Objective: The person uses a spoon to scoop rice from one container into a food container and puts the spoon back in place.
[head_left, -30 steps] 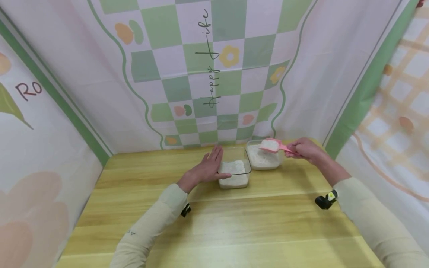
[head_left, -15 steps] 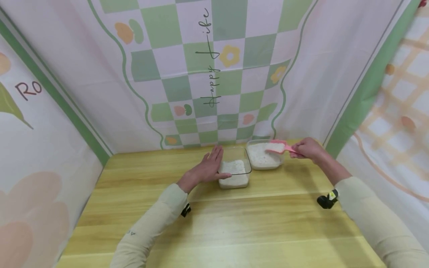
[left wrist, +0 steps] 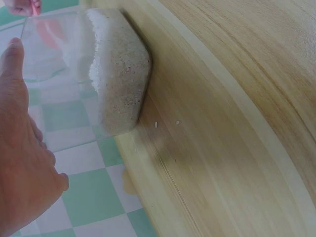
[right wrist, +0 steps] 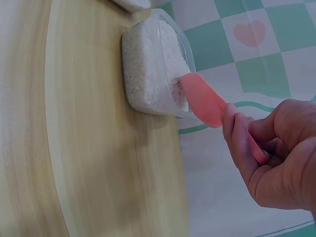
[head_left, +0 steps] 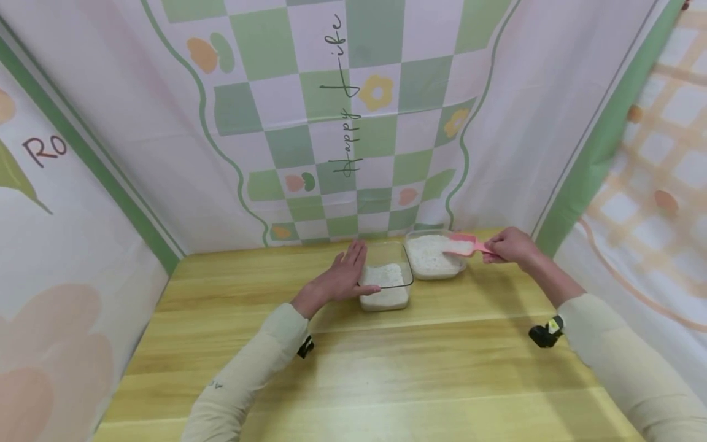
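Note:
My left hand [head_left: 343, 274] lies against the left side of a clear glass container [left wrist: 66, 116], its fingers straight and the thumb out over the near rim. White rice [head_left: 385, 298] fills the lower part of that container. To its right stands a translucent plastic box [right wrist: 132, 79], filled with rice almost to the top. My right hand [head_left: 510, 245] grips the handle of a pink scoop [head_left: 463, 245] over the right side of this box. White rice shows in the scoop's bowl, whose tip is right at the rice surface in the right wrist view.
Both containers stand near the back edge of a wooden table [head_left: 353, 368], close to a checked green and white curtain [head_left: 375, 135]. A few loose rice grains [left wrist: 177, 122] lie on the wood beside the glass container.
My right hand has drawn the scoop to the right, from the middle of the plastic box to its right side, and the scoop is tilted differently. My left hand has stayed in place.

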